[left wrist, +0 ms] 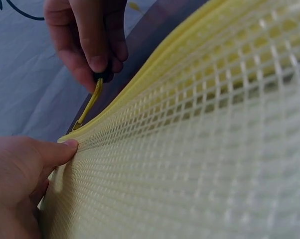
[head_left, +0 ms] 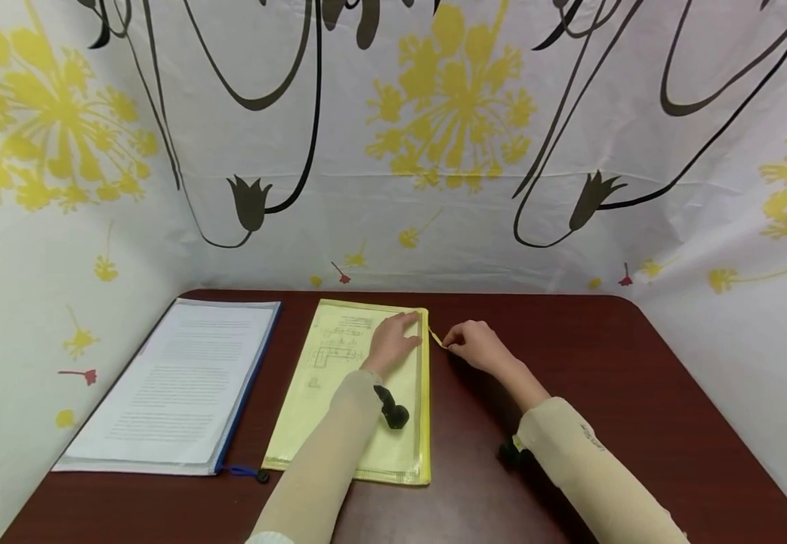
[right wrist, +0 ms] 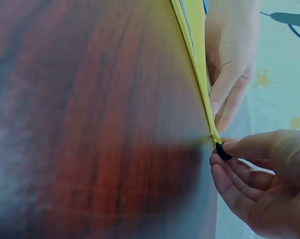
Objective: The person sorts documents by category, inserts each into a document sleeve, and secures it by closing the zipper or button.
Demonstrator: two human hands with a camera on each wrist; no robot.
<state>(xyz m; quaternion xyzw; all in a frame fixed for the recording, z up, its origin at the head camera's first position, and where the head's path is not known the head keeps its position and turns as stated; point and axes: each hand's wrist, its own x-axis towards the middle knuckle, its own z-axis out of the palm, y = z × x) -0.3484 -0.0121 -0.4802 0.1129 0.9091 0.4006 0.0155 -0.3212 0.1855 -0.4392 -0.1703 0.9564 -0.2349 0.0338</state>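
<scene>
A yellow mesh zip folder (head_left: 339, 423) lies on the table with printed sheets showing through it. Near its upper right corner is my left hand (head_left: 393, 344), its thumb and fingers pinching the folder's edge, as the left wrist view (left wrist: 20, 174) shows. Just right of that corner, my right hand (head_left: 478, 344) pinches the black end (right wrist: 223, 151) of the yellow zipper pull cord (left wrist: 95, 99) between thumb and fingertips. The cord runs from the zipper slider (left wrist: 76, 126) at the corner and looks stretched. Fingers of the left hand are partly hidden by the folder.
Left of the yellow folder lies a second mesh folder (head_left: 169, 385), with blue edging and printed pages. Its blue pull cord (head_left: 240, 470) ends in a black tip near the front. Patterned white sheeting (head_left: 393, 227) rises behind and beside the dark red-brown table (head_left: 570, 340).
</scene>
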